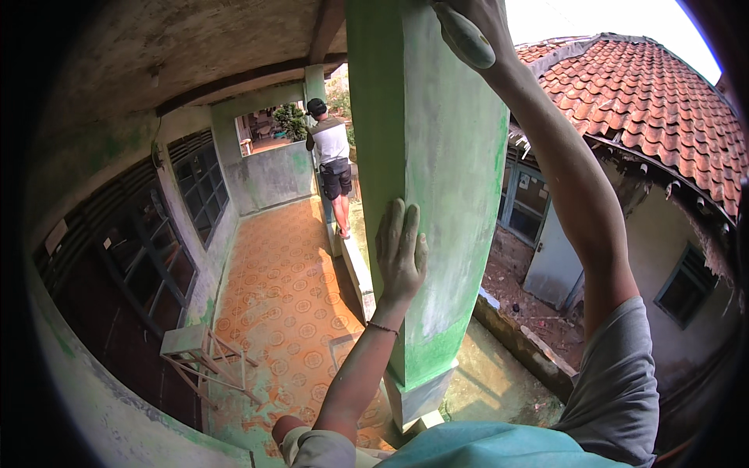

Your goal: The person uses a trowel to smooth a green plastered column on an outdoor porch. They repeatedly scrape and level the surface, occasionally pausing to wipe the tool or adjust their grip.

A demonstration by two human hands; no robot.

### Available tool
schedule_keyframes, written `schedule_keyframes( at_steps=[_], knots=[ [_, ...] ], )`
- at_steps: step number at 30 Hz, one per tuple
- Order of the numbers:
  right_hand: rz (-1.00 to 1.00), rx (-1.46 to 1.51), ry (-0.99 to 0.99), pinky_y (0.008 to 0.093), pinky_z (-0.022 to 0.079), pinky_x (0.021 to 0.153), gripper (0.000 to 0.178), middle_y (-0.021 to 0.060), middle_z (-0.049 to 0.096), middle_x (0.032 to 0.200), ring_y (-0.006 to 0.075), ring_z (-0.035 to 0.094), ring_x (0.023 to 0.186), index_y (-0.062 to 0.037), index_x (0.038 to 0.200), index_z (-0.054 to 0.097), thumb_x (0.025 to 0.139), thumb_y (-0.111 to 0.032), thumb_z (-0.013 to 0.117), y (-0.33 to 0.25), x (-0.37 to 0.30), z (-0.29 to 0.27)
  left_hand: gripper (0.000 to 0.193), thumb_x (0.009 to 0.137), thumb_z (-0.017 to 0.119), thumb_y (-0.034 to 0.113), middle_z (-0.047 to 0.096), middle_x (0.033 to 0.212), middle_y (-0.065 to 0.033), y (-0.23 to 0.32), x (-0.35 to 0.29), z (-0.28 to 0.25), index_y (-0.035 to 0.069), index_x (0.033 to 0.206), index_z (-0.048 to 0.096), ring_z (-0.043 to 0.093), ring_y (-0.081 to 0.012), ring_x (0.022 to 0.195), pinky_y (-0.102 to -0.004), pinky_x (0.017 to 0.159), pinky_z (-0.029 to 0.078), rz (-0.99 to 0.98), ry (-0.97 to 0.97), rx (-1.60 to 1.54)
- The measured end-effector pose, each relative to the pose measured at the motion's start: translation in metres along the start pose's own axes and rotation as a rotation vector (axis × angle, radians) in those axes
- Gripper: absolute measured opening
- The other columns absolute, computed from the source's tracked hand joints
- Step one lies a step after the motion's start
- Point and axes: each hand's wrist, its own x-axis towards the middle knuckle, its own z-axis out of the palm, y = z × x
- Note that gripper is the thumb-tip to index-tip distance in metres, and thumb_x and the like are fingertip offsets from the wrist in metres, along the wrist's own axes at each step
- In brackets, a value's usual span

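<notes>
In front of me rises a square green pillar (pixel 452 179) with pale, worn patches on its paint. My left hand (pixel 402 253) lies against it at mid height, fingers stretched upward and holding nothing. Raised high, my right hand (pixel 485 17) is closed round a tool with a rounded grey-green handle (pixel 466 37), close to the pillar's upper right side. The tool's working end and most of the fingers are cut off by the top edge of the picture.
Below left, a wooden stool (pixel 195 351) stands on the orange patterned tile floor (pixel 281 265). Farther off, another person (pixel 334 148) stands on a low wall (pixel 357 269). Windows (pixel 199 183) line the left wall. A red-tiled roof (pixel 640 93) covers a house at right.
</notes>
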Motion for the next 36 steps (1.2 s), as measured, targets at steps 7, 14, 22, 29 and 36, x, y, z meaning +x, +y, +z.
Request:
schedule_keyframes(
  at_steps=[7, 14, 22, 29, 36],
  knots=[
    [-0.085, 0.017, 0.122, 0.0458, 0.053, 0.073, 0.027, 0.0197, 0.07, 0.09, 0.0389, 0.069, 0.084, -0.0058, 0.112, 0.077, 0.096, -0.02, 0.059, 0.013, 0.016, -0.002, 0.052, 0.107, 0.054, 0.017, 0.04, 0.165, -0.0197, -0.002, -0.001, 0.011, 0.007, 0.158, 0.046, 0.04, -0.0369, 0.152, -0.0488, 0.121, 0.038, 0.03, 0.023, -0.055],
    [-0.029, -0.066, 0.114, 0.0468, 0.053, 0.072, 0.027, 0.0208, 0.069, 0.089, 0.0393, 0.068, 0.083, -0.0035, 0.114, 0.076, 0.097, -0.015, 0.059, 0.021, 0.025, -0.002, 0.052, 0.107, 0.054, 0.016, 0.04, 0.165, -0.0198, -0.002, -0.001, 0.013, 0.007, 0.158, 0.046, 0.04, -0.0373, 0.151, -0.0478, 0.122, 0.037, 0.027, 0.043, -0.093],
    [-0.106, 0.002, 0.087, 0.0459, 0.053, 0.073, 0.029, 0.0207, 0.068, 0.088, 0.0394, 0.067, 0.083, -0.0044, 0.114, 0.077, 0.092, -0.008, 0.058, 0.021, 0.023, -0.008, 0.053, 0.107, 0.054, 0.016, 0.04, 0.165, -0.02, -0.001, 0.001, 0.015, 0.007, 0.158, 0.046, 0.041, -0.0379, 0.15, -0.0486, 0.121, 0.038, 0.041, 0.066, -0.121],
    [-0.153, -0.024, 0.101, 0.0467, 0.051, 0.066, 0.014, 0.0199, 0.069, 0.086, 0.0395, 0.067, 0.078, -0.0009, 0.091, 0.073, 0.088, -0.005, 0.06, 0.022, 0.018, -0.003, 0.052, 0.107, 0.054, 0.018, 0.042, 0.164, -0.0199, 0.001, 0.003, 0.007, 0.005, 0.157, 0.047, 0.042, -0.0383, 0.149, -0.0483, 0.12, 0.038, 0.019, 0.041, -0.074],
    [-0.154, -0.025, 0.07, 0.0484, 0.052, 0.069, 0.018, 0.0196, 0.07, 0.084, 0.0376, 0.069, 0.08, -0.0024, 0.094, 0.075, 0.089, -0.002, 0.058, 0.021, 0.028, -0.002, 0.052, 0.107, 0.055, 0.018, 0.042, 0.164, -0.0198, -0.003, -0.001, 0.012, 0.007, 0.157, 0.047, 0.042, -0.0383, 0.149, -0.0486, 0.12, 0.037, 0.035, 0.055, -0.08]
  ],
)
